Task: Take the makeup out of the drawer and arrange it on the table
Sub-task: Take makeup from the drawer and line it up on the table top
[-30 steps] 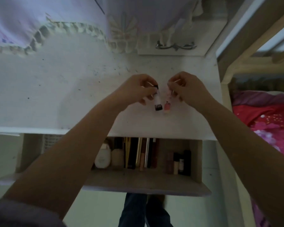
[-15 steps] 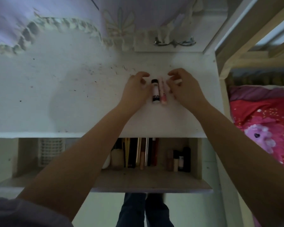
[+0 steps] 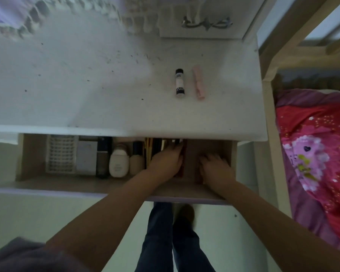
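White, speckled table (image 3: 86,91) across the far half of the view, bearing two small makeup tubes side by side on its right part, close but apart: a white tube with black cap (image 3: 179,83) on the left, a pale pink tube (image 3: 198,84) on the right, both lying flat, lengthwise near to far. Below the table's near edge, an open wooden drawer (image 3: 210,190). Inside, from left to right: a white lattice basket (image 3: 61,154), a grey box (image 3: 86,158), a dark bottle (image 3: 103,156), a white squat bottle (image 3: 118,163), a beige bottle (image 3: 136,161), then a row of slim dark and gold sticks (image 3: 153,148) running under the tabletop. Left hand (image 3: 166,163) palm down in the drawer over those sticks, fingers reaching far; grip impossible to tell, fingertips blurred and in shadow. Right hand (image 3: 216,167) palm down in the drawer's right part, fingers curved toward the floor of the drawer; anything held hidden beneath it, so closed or not cannot be told. Pink and red floral bedding (image 3: 318,154) at the right, beyond a pale wooden bed frame (image 3: 271,134). Dark trousers (image 3: 165,242) visible near, below the drawer.
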`<state>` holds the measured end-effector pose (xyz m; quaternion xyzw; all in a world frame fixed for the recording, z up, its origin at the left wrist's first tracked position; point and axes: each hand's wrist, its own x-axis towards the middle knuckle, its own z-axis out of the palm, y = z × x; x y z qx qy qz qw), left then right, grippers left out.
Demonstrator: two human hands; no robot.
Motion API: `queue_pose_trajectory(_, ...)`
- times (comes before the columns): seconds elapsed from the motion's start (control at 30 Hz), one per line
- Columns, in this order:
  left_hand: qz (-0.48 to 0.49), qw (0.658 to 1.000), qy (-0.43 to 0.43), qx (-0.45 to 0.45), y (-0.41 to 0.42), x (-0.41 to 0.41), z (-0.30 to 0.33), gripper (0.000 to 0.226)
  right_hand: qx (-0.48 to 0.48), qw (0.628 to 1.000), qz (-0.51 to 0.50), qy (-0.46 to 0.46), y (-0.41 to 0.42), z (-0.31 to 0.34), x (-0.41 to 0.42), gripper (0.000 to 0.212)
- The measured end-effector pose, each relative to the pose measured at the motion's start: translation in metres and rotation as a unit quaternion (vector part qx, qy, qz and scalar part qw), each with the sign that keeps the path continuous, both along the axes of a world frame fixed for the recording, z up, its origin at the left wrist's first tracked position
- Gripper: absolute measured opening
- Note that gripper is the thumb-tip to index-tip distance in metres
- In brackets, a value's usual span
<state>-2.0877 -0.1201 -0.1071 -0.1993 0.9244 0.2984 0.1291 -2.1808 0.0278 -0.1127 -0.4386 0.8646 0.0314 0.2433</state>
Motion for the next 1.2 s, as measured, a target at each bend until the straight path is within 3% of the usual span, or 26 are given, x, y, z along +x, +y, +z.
queue_pose_trajectory(0.1,-0.035,0.990,-0.048,-0.124,0.005,-0.017,-0.011,0.047,0.019,0.999,0.029,0.038,-0.003,-0.007,-0.001,0.036)
queue_pose_trajectory(0.2,-0.044,0.983,-0.078,-0.159,0.006,-0.028,-0.017,0.043,-0.012,0.998,0.023,0.052,-0.002,-0.007,-0.005,0.035)
queue_pose_trajectory(0.33,-0.024,0.988,-0.058,-0.138,0.008,-0.029,-0.016,0.038,-0.072,0.997,0.007,0.024,0.002,0.000,-0.005,0.026)
queue_pose_trajectory(0.5,0.049,0.997,0.000,-0.059,0.006,-0.023,-0.013,0.034,-0.123,0.989,0.000,-0.085,0.004,0.010,-0.004,0.020)
queue_pose_trajectory(0.6,0.111,0.993,0.000,0.038,0.004,-0.019,0.000,0.023,-0.162,0.975,-0.008,-0.150,0.006,0.029,-0.001,0.018)
queue_pose_trajectory(0.7,0.069,0.990,0.057,0.112,0.004,-0.002,0.026,0.021,-0.197,0.957,-0.034,-0.208,0.009,0.066,-0.012,0.014)
queue_pose_trajectory(0.8,-0.009,0.982,0.148,0.119,-0.009,0.006,0.068,0.012,-0.257,0.936,-0.067,-0.230,0.000,0.112,-0.042,0.010)
queue_pose_trajectory(0.93,0.061,0.967,0.230,0.096,-0.064,-0.027,0.122,0.019,-0.331,0.907,-0.150,-0.212,-0.045,0.145,-0.100,0.005)
queue_pose_trajectory(1.03,0.136,0.965,0.210,0.075,-0.114,-0.068,0.130,0.006,-0.313,0.912,-0.189,-0.184,-0.083,0.139,-0.137,0.002)
queue_pose_trajectory(1.2,0.145,0.978,0.142,0.045,-0.142,-0.117,0.107,0.017,-0.289,0.916,-0.219,-0.173,-0.117,0.111,-0.155,0.011)
